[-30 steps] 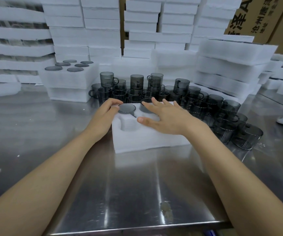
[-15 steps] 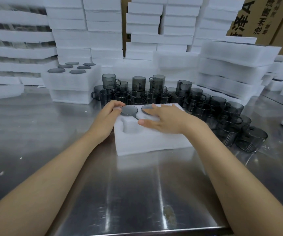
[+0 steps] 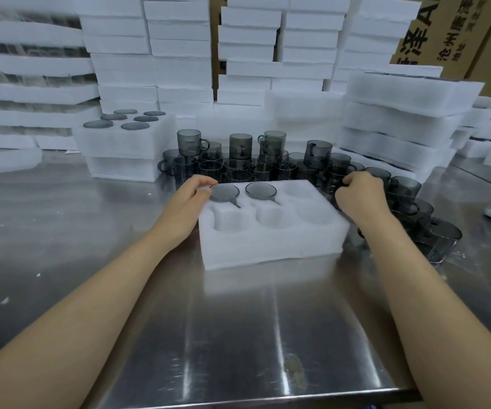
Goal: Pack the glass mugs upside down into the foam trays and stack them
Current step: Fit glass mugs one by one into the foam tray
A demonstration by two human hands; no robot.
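Foam tray [image 3: 270, 243] flat on steel table [image 3: 238, 335], nearest of all. First upturned mug [image 3: 224, 192] in far-left pocket, second upturned mug [image 3: 261, 191] in far-middle pocket. Left hand [image 3: 191, 199] gripping tray's far-left corner, fingers curled over the foam. Right hand [image 3: 359, 196] just off tray's right edge, fingers curled round a loose mug [image 3: 330, 186]. Behind, mug cluster [image 3: 238, 163], some stacked two high. Farther left, filled tray [image 3: 126, 143] showing six mug bases. At back, foam stacks [image 3: 149, 39], cardboard boxes [image 3: 445, 33].
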